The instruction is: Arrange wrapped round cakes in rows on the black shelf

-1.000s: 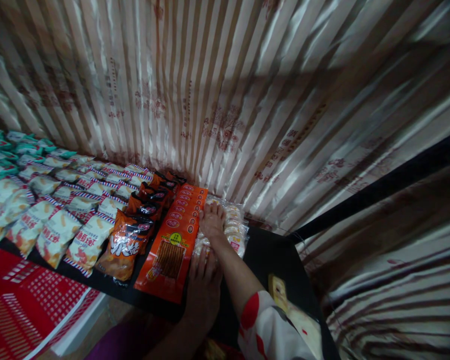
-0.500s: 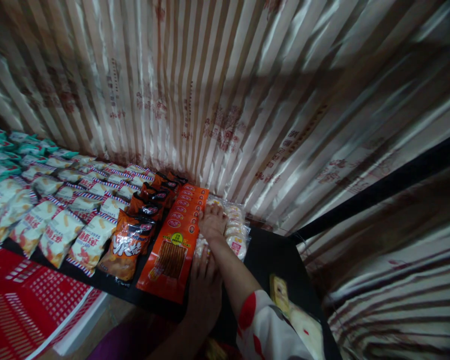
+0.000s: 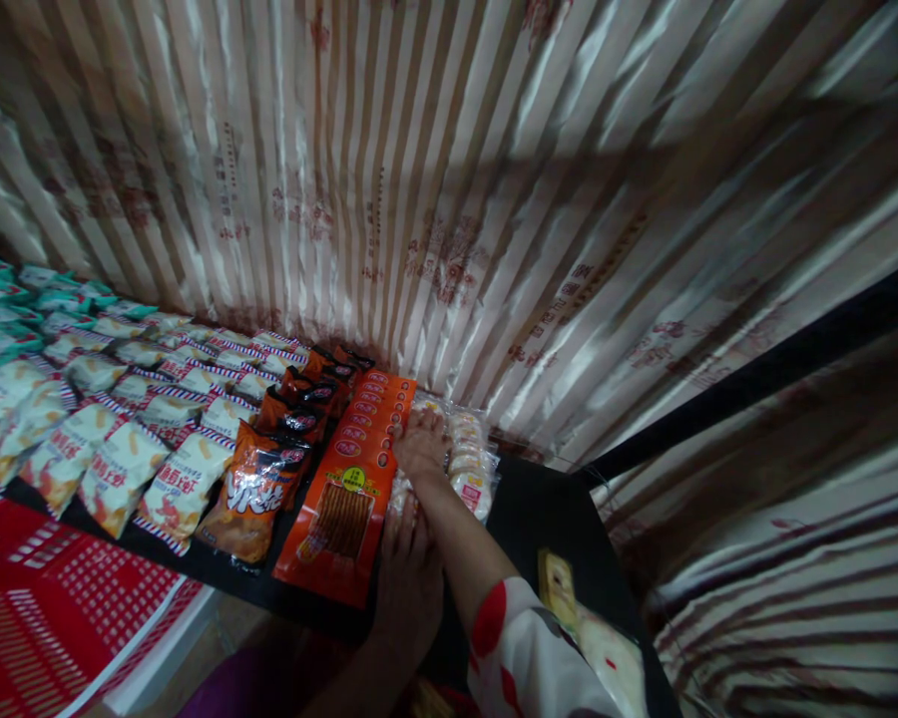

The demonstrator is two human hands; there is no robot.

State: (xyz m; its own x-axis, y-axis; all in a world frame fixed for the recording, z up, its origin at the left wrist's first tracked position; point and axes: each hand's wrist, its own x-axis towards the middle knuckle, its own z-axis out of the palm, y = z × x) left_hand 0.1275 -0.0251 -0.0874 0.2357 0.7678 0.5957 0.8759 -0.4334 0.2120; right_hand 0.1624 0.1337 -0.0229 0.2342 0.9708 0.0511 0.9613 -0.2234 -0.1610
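My right hand (image 3: 422, 444) lies flat with fingers spread on a row of clear packets of pale round biscuits (image 3: 470, 461), at the far end of a black table (image 3: 546, 519). My left hand (image 3: 410, 568) rests fingers-out on the near end of the same row, beside a long orange packet (image 3: 344, 509) that heads an overlapping row of orange packets. Neither hand grips anything that I can see.
Left of the orange row lie rows of dark orange snack bags (image 3: 258, 491), white-and-red bags (image 3: 172, 484) and green bags (image 3: 0, 299). A striped satin curtain (image 3: 449, 199) hangs behind. A yellow pack (image 3: 558, 578) lies by my right sleeve. Red patterned sheet (image 3: 37, 608) sits lower left.
Both hands stay on the biscuit packets; the view has shifted only slightly.
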